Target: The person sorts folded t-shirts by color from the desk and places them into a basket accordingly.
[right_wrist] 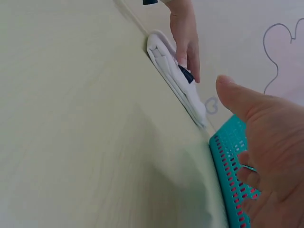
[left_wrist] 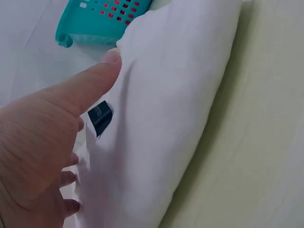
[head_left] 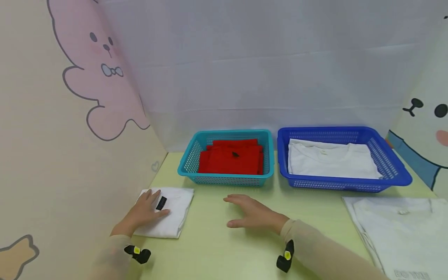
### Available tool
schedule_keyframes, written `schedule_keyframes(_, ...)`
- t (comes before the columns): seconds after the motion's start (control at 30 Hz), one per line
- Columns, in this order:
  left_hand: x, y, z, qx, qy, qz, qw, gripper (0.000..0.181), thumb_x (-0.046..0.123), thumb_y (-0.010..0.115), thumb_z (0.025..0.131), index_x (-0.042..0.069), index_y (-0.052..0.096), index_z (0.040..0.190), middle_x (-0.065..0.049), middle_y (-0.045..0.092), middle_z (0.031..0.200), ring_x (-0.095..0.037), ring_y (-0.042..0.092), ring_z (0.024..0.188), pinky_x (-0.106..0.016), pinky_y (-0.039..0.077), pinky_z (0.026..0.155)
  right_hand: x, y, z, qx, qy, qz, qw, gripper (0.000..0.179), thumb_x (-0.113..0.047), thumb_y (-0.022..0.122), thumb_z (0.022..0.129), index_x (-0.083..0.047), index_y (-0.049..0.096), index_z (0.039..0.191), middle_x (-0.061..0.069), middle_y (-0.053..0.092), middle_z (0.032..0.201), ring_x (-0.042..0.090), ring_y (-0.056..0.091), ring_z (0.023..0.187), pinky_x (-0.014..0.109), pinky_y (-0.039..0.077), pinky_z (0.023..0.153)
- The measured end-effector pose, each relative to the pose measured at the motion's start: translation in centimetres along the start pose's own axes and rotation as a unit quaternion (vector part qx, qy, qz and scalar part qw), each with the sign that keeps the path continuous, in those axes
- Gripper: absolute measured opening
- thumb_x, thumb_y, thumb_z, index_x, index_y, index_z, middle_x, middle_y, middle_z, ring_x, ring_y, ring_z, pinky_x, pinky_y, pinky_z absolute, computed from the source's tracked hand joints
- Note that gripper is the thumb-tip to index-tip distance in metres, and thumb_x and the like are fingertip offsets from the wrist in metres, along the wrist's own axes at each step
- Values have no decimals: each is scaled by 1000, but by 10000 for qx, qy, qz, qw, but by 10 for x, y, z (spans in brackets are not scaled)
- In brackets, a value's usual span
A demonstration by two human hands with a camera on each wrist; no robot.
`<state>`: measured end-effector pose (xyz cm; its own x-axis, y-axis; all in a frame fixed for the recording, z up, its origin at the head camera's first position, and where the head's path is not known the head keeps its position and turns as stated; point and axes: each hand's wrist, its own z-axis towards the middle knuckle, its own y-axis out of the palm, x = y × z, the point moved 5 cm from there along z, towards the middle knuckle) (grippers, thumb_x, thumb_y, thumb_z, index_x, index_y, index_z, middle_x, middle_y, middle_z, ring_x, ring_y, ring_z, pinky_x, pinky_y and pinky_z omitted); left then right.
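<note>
The left hand (head_left: pixel 143 210) lay open on a folded white garment (head_left: pixel 175 219), its fingers outspread and the thumb set well apart from them, touching the cloth on either side of a black label (head_left: pixel 161 203) without closing round it. The right hand (head_left: pixel 255 213) was open too, thumb and fingers wide apart and holding nothing, above the middle of the table (head_left: pixel 213 249). The label carried pale lettering in the left wrist view, too blurred to read. The garment lay flat against the left edge of the table, its long axis running roughly along that edge, its layered folded side facing the table's middle and the label lying towards the wall. At the far edge, left of the far right corner, stood a blue basket (head_left: pixel 343 181) with a folded white shirt (head_left: pixel 329 161) inside; the small tag at its neckline was illegible. Beside it on the left, along the same edge, a teal basket (head_left: pixel 224 176) held folded red clothes (head_left: pixel 232 163) bearing a dark tag (head_left: pixel 235 154). Towards the right edge lay another white garment (head_left: pixel 399 237), with faint lettering (head_left: pixel 411 275) on its near part that seemed to begin "DO", the rest unclear.
</note>
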<state>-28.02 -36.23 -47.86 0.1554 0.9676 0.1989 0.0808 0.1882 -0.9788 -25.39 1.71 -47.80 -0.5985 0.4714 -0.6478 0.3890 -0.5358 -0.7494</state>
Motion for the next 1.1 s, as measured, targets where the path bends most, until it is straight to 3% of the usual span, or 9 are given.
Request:
schedule_keyframes(0.2,-12,13,-3,-350,-170,238,9990,110,78,55,76,1,28,150,-35,16,151,-60,12,134,-72,23,100,-22,23,33,34,-177,-734,9971,84,-65,62,82,-17,39,148,9,35,152,25,30,140,49,27,111)
schedule_keyframes(0.37,-16,21,-2,-478,-284,270,9981,111,79,54,75,4,26,151,-35,14,151,-62,13,133,-74,25,97,-32,37,50,-2,-67,-966,9953,87,-69,59,81,-20,37,149,7,32,154,24,27,142,53,23,112)
schedule_keyframes(0.53,-14,24,0,-439,-205,162,9987,107,75,56,78,3,25,151,-36,12,151,-63,12,132,-75,24,96,-34,45,60,-42,101,-1183,9929,88,-70,59,79,-22,37,149,5,32,154,23,27,142,55,24,111)
schedule_keyframes(0.73,-12,30,-2,-306,-210,359,9987,105,74,54,80,3,24,152,-37,11,151,-63,14,132,-77,23,94,-36,55,70,-143,278,-1369,9901,90,-72,60,78,-22,36,150,4,31,154,23,26,142,55,24,111)
schedule_keyframes(1.1,11,40,-4,-278,-380,337,9983,106,77,50,80,5,21,153,-34,7,153,-59,7,136,-77,17,97,-34,71,79,-113,533,-1532,9867,88,-70,58,81,-21,36,150,6,27,156,26,23,143,56,22,111)
